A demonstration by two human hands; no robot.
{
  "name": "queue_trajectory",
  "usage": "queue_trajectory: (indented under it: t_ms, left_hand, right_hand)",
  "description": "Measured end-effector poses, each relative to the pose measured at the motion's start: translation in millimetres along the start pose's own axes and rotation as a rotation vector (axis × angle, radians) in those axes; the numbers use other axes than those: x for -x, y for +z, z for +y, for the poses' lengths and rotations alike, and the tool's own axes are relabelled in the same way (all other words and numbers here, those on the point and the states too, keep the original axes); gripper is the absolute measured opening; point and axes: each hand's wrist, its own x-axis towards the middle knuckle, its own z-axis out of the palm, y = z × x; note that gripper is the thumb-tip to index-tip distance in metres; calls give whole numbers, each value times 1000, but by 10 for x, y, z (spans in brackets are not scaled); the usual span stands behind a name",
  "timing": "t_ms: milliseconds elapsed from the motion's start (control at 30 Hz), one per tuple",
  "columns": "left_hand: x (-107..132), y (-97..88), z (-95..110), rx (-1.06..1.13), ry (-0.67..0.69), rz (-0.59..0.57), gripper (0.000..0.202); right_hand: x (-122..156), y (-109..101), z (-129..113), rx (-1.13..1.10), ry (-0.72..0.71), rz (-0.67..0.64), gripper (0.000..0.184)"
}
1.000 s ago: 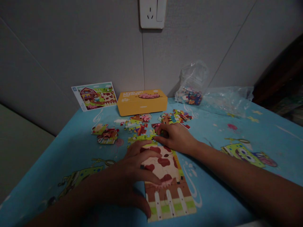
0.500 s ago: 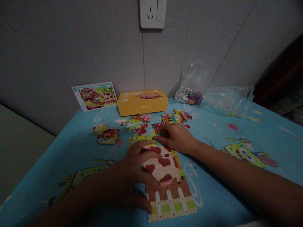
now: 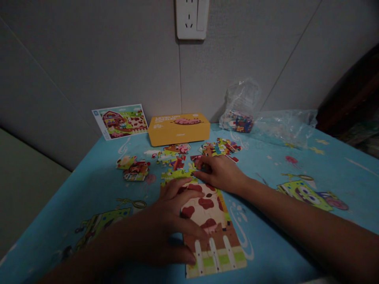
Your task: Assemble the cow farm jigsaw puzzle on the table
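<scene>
A partly joined jigsaw puzzle [image 3: 204, 213] of a brown-spotted cow above a white fence lies flat before me. My left hand [image 3: 174, 221] rests over its left side, fingers spread, fingertips on the surface. At the puzzle's far edge, my right hand [image 3: 220, 171] is curled, with thumb and forefinger close around a puzzle piece [image 3: 192, 170]; the fingers partly hide it. Green joined pieces [image 3: 173, 174] extend from the puzzle's far left. Loose puzzle pieces lie beyond in a middle group [image 3: 174, 154], a right group [image 3: 222, 146] and a left pile [image 3: 136, 169].
A yellow puzzle box [image 3: 179, 132] stands near the wall, beside a picture card [image 3: 122, 122] of a farm scene. To the right are a clear bag of pieces [image 3: 238, 114] and a crumpled plastic bag [image 3: 287, 126]. A blue patterned cloth [image 3: 275, 244] covers the table.
My left thumb and fingers have slid slightly right over the puzzle. The right hand keeps its place at the far edge. The whole view has shifted a little.
</scene>
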Motion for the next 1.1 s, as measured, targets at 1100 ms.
queue_trajectory:
  t_ms: [1100]
  left_hand:
    - [-7,39,-271,-262,-257,158,61]
  right_hand:
    - [0,30,17,28,-1,7,12]
